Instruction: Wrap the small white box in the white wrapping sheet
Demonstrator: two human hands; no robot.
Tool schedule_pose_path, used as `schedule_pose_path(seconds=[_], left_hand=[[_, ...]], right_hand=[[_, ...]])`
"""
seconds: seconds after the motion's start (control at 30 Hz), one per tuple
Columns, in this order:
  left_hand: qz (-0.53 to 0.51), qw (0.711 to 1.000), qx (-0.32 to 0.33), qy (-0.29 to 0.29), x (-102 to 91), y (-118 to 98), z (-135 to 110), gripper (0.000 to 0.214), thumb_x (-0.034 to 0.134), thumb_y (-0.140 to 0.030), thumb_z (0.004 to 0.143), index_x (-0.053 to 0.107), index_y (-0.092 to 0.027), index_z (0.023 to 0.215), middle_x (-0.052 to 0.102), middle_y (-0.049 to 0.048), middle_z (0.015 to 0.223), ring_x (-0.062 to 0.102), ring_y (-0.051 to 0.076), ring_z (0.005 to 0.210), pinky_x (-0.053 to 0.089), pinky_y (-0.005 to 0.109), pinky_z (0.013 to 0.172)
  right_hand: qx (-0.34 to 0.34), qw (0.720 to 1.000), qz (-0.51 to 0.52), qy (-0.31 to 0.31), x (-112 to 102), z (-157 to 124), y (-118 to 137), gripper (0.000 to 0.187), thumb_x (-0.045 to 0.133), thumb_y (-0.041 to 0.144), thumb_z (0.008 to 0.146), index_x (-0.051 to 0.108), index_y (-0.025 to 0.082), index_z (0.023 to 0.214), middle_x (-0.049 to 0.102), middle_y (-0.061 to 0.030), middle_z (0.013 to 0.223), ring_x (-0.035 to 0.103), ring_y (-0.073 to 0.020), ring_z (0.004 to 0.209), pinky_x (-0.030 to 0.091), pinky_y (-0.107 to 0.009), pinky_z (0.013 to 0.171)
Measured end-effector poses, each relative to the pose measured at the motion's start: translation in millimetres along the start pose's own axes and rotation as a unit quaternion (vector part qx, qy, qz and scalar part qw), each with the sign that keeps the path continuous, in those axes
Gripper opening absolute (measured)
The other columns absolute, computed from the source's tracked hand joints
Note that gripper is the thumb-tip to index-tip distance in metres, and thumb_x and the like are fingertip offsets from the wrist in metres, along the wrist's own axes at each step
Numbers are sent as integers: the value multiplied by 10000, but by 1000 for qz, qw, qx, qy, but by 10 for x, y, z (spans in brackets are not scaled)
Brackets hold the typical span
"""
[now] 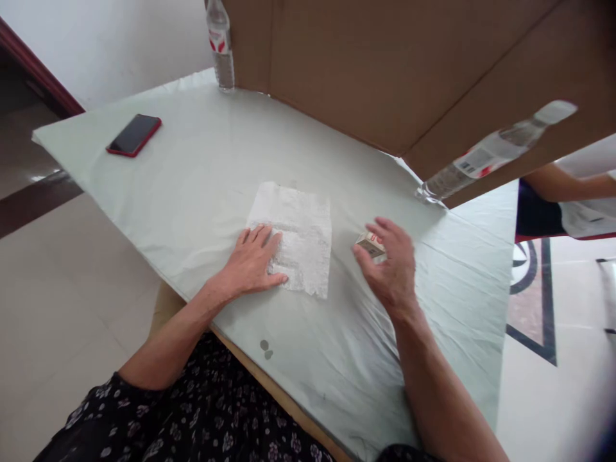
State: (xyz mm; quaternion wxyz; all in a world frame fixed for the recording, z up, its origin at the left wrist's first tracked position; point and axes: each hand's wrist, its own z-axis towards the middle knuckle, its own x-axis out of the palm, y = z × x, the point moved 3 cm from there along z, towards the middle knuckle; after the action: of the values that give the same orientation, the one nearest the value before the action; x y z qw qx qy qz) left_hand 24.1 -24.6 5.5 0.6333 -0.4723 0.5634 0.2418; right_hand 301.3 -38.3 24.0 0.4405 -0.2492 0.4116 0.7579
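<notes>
A creased white sheet of thin paper (304, 221) lies spread on the cloth-covered table (212, 167). My left hand (253, 260) rests flat on its left side with fingers spread. To the right of the paper is a small pale box (369, 245) with red and dark print. My right hand (389, 263) is curved over this box, its thumb on the near side and its fingers apart beyond. The palm hides part of the box, and no firm grip on it shows.
A red-cased phone (135, 135) lies at the far left. Two water bottles, one upright (221, 48) and one tilted in view (495, 154), stand against a tall brown cardboard panel (346, 70). Dark spots (265, 350) mark the near cloth. Another person's arm (568, 184) shows at right.
</notes>
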Motion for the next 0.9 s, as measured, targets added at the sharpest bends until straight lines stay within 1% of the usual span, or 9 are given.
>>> schedule_pose_path(seconds=[0.07, 0.17, 0.3, 0.43, 0.57, 0.67, 0.73, 0.83, 0.9], left_hand=[[8, 1000, -5, -11, 12, 4, -22, 852, 682, -534, 827, 371, -153, 1522, 333, 211, 1633, 258, 395, 1538, 181, 572, 1254], [12, 1000, -7, -26, 40, 9, -42, 860, 677, -552, 826, 364, -161, 1526, 335, 204, 1637, 269, 386, 1538, 192, 572, 1252], [19, 1000, -3, -22, 51, 109, -97, 929, 689, -597, 809, 357, -127, 1538, 317, 221, 1647, 255, 373, 1549, 182, 548, 1263], [22, 1000, 4, -9, 9, 325, -251, 963, 702, -630, 791, 364, -132, 1543, 297, 214, 1660, 248, 377, 1553, 162, 577, 1263], [15, 999, 35, -26, -98, 369, -378, 865, 726, -625, 786, 486, -152, 1469, 432, 205, 1588, 357, 412, 1490, 265, 611, 1208], [-15, 990, 45, -132, -214, 217, -346, 567, 663, -478, 898, 593, -141, 1348, 634, 172, 1381, 520, 361, 1348, 378, 557, 1139], [-38, 981, 70, -176, -232, 89, -279, 346, 593, -332, 959, 649, -165, 1257, 694, 127, 1259, 601, 293, 1215, 442, 487, 1079], [-47, 983, 108, -139, -133, 6, -207, 121, 606, -210, 930, 714, -179, 974, 716, 89, 1021, 632, 262, 1028, 509, 431, 945], [-53, 984, 112, -127, -66, 61, -242, 66, 635, -173, 898, 700, -169, 909, 698, 95, 1017, 619, 263, 1020, 511, 429, 933]], right_hand=[[-65, 996, 19, 57, 148, 0, 309, 372, 634, 376, 911, 634, 228, 1253, 645, -150, 1361, 589, -331, 1275, 441, -560, 1084], [-132, 975, 15, 178, 425, -49, 631, 443, 619, 403, 929, 600, 207, 1326, 613, -167, 1423, 574, -340, 1301, 478, -538, 1053], [-153, 951, -11, 269, 655, -179, 694, 551, 589, 473, 946, 568, 139, 1384, 573, -203, 1471, 525, -366, 1360, 458, -557, 1088], [-162, 948, -1, 274, 660, -249, 605, 576, 539, 496, 974, 537, 138, 1426, 512, -191, 1537, 460, -352, 1432, 415, -546, 1145], [-158, 949, 18, 273, 636, -249, 569, 574, 515, 516, 979, 529, 173, 1439, 511, -177, 1541, 463, -345, 1432, 410, -553, 1149], [-159, 949, 23, 271, 648, -247, 568, 591, 522, 532, 970, 533, 168, 1436, 517, -189, 1533, 466, -360, 1427, 418, -571, 1135], [-162, 949, 27, 269, 657, -250, 569, 597, 524, 539, 968, 535, 163, 1433, 523, -192, 1526, 469, -359, 1425, 424, -571, 1130], [-163, 950, 29, 265, 657, -251, 567, 599, 534, 534, 964, 548, 142, 1416, 531, -198, 1517, 478, -353, 1419, 425, -555, 1134], [-164, 950, 29, 263, 649, -249, 563, 598, 544, 527, 961, 556, 128, 1405, 535, -203, 1513, 481, -351, 1417, 423, -549, 1137]])
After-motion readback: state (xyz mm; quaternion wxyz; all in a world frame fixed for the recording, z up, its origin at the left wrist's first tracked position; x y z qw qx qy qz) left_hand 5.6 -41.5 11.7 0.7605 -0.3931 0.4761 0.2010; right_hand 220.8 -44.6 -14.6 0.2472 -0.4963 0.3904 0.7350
